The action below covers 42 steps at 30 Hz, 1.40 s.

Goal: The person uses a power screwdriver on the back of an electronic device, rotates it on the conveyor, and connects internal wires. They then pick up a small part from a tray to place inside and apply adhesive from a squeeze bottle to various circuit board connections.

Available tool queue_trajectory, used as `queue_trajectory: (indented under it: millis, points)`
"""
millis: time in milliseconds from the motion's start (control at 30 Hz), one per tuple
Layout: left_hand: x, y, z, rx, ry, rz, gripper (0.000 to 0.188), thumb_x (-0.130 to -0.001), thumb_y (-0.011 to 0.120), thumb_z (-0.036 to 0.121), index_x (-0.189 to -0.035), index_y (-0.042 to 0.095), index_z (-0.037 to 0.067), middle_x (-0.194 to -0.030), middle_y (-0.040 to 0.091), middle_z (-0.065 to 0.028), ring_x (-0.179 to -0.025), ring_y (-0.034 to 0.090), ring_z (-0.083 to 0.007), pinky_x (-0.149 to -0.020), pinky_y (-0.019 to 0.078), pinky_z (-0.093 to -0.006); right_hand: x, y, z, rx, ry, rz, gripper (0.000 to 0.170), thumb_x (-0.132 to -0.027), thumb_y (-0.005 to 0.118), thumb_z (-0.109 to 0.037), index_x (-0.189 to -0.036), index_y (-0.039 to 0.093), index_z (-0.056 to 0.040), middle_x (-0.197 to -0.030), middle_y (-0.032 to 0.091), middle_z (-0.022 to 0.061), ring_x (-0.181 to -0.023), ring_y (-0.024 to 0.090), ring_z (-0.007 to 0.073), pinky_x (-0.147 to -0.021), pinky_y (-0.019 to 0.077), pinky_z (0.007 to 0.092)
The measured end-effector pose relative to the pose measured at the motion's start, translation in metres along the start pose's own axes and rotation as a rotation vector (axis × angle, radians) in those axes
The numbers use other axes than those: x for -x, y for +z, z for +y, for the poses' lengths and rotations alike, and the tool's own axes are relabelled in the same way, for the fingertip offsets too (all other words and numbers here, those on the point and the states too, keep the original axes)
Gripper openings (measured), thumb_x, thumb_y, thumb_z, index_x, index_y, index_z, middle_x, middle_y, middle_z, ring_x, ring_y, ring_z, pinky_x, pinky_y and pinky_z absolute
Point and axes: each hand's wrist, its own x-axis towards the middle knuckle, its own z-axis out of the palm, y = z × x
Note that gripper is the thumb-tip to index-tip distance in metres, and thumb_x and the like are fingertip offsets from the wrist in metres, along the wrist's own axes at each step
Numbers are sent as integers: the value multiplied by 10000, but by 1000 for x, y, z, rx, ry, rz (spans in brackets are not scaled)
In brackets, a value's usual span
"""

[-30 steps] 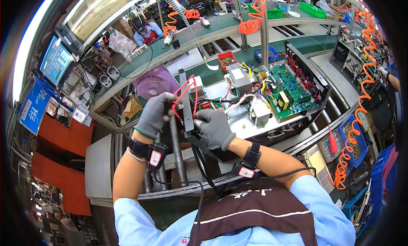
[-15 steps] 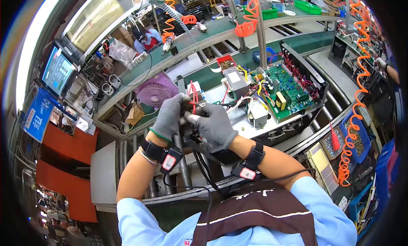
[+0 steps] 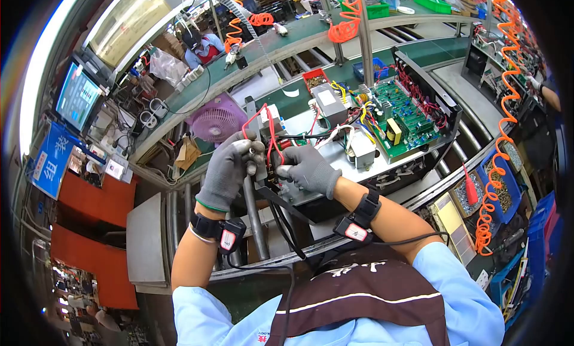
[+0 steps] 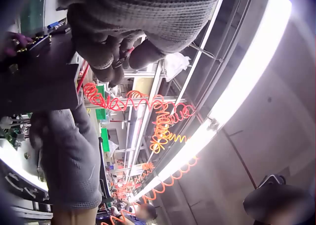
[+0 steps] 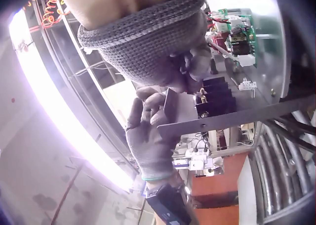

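Observation:
Both hands wear grey knit gloves at the left end of a metal chassis (image 3: 304,120). Curled fingers of my left hand (image 3: 222,174) pinch one end of a red wire (image 3: 266,111), which loops up above the end panel. A speck of red shows between that hand's fingers in the left wrist view. My right hand (image 3: 312,170) pinches the wire's other run, low beside the panel. In the right wrist view, its fingertips are close over a black terminal block (image 5: 217,99), behind the dark panel (image 5: 237,118); the wire's tip there is hidden.
The chassis bears a transformer (image 3: 329,104) and a green circuit board (image 3: 404,122), and sits on a roller conveyor (image 3: 254,217). Behind the left hand stands a purple fan (image 3: 216,122). Small-parts bins (image 3: 501,193) and a coiled orange hose (image 3: 485,226) are at right.
The hands came close together over the panel, then parted a little. The red wire now loops openly between them, and the left hand has shifted left again.

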Motion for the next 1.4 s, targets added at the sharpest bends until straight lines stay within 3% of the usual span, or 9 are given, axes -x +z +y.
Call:
queue_trajectory:
  millis: [133,367,467,767,867,967,1033,1067,1400]
  points:
    - [6,0,-6,-89,45,17,331,-906,456,106,-1205,465,-37,-908,619,-103,-684,573,-111,-556,450,-190,1,3,-7,158,-47,62,193,-778,666,-187,-880,652,-23,-780,656,174,-739,653,288,-702,500,369]
    - [13,21,-11,-163,91,78,387,-901,451,139,-1249,453,-30,-990,651,-117,-667,552,-56,-532,409,-157,4,13,-20,131,-36,88,237,-780,657,-192,-906,635,7,-812,657,190,-757,649,314,-706,498,386]
    - [11,20,-14,-168,111,33,388,-902,439,155,-1242,463,-30,-1045,650,-120,-672,544,-29,-539,403,-142,2,22,-7,55,-97,137,185,-800,647,-141,-882,627,24,-732,632,106,-671,587,135,-646,477,312]
    - [16,37,-10,-225,132,54,384,-904,447,140,-1243,480,-38,-1042,650,-104,-689,549,-38,-560,409,-152,2,-14,-7,-78,-75,-318,293,-826,560,-78,-1090,593,44,-858,667,86,-722,609,112,-641,502,260]
    - [12,27,-10,-483,114,12,353,-918,487,148,-1237,527,2,-956,644,-51,-691,566,-39,-535,457,-210,-3,-27,-12,-135,33,-272,218,-840,546,-73,-1002,657,20,-842,677,74,-728,628,111,-650,520,260]
    - [9,27,-14,-763,169,89,344,-884,552,168,-1192,569,14,-928,657,-77,-700,591,-125,-575,467,-279,-10,-30,-17,-244,107,-53,201,-870,619,-210,-882,670,-16,-741,646,30,-660,569,66,-598,472,231]
    - [4,29,-18,-1287,668,50,317,-831,597,172,-1111,606,25,-886,644,-120,-750,593,-247,-663,475,-352,-18,-27,-21,-201,60,111,278,-860,662,-285,-855,652,-7,-716,620,21,-647,546,64,-596,463,238]
    - [8,33,-17,-1366,612,63,285,-791,611,166,-1037,613,23,-869,617,-154,-817,564,-323,-733,461,-394,-19,-24,-24,-103,-8,166,333,-852,676,-332,-844,642,-1,-696,596,16,-642,531,62,-587,450,242]
    - [19,28,-22,-1285,711,37,292,-760,544,66,-1045,593,16,-880,609,-132,-836,550,-305,-754,459,-367,-16,-27,-27,-355,205,-9,300,-847,670,-310,-840,671,-10,-699,620,34,-605,589,123,-580,477,275]
